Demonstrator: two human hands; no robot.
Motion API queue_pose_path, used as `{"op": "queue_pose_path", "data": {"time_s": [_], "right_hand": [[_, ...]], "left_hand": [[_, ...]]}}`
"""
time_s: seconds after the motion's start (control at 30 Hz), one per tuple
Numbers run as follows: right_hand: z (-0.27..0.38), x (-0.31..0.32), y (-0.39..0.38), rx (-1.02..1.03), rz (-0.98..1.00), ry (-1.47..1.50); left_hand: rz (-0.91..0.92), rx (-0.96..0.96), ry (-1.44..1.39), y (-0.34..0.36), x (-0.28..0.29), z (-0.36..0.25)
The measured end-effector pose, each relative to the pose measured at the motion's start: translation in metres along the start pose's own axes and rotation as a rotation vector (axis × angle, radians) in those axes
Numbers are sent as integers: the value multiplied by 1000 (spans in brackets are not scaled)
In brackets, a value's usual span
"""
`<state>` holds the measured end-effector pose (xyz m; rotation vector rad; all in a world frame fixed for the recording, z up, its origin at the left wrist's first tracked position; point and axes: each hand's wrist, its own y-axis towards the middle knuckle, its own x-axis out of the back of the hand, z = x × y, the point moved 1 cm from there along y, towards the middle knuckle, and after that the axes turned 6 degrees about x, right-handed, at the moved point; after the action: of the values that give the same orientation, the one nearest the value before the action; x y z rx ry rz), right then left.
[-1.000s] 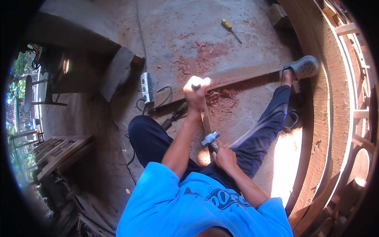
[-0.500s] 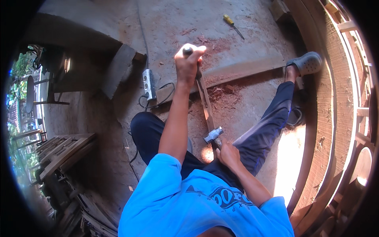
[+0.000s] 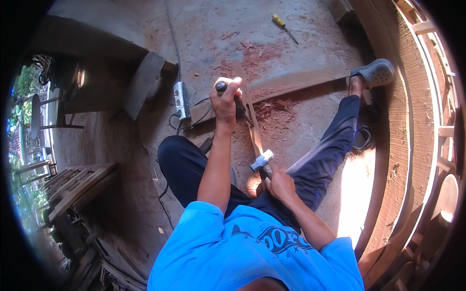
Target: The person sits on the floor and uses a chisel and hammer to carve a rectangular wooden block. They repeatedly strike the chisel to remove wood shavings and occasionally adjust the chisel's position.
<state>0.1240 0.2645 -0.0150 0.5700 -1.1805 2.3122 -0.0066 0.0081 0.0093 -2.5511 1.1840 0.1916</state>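
My left hand (image 3: 225, 104) is a fist around the dark handle of a chisel (image 3: 221, 87), whose round butt points up. Its blade end is down by a narrow wooden strip (image 3: 255, 137) with slots cut in it; the exact contact is hard to make out. The strip runs from between my legs out over a low wooden beam (image 3: 301, 83). My right hand (image 3: 281, 185) grips a hammer (image 3: 262, 160) close below its metal head, over the strip's near end. The hammer's handle is mostly hidden by my hand.
Reddish wood shavings (image 3: 276, 112) lie around the beam. A white power strip (image 3: 181, 101) with a dark cable is left of it. A yellow-handled screwdriver (image 3: 285, 28) lies farther off. Large planks (image 3: 395, 145) stand along the right; stacked wood pieces (image 3: 80, 186) are at left.
My left hand has come nearer to me and slightly left with the chisel, uncovering the strip's far end. The right hand and hammer have barely moved.
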Motion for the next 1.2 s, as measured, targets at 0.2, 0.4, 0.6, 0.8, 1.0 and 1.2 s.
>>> {"op": "queue_pose_path", "data": {"time_s": [0.2,0.4,0.6,0.8,1.0,1.2], "right_hand": [[-1,-1,-1,3,-8,-7],[-12,-14,4,43,-56,8],[-24,21,12,-119,42,552],[26,156,-4,131,-314,445],[135,252,-37,749,-459,421],[143,201,-5,825,-370,-17]], "left_hand": [[2,-41,26,-12,-8,1],[23,-32,48,-53,2,-1],[87,-47,152,-96,26,-2],[151,-123,243,-92,17,5],[174,-118,47,-75,23,27],[211,-123,-118,-82,27,68]]}}
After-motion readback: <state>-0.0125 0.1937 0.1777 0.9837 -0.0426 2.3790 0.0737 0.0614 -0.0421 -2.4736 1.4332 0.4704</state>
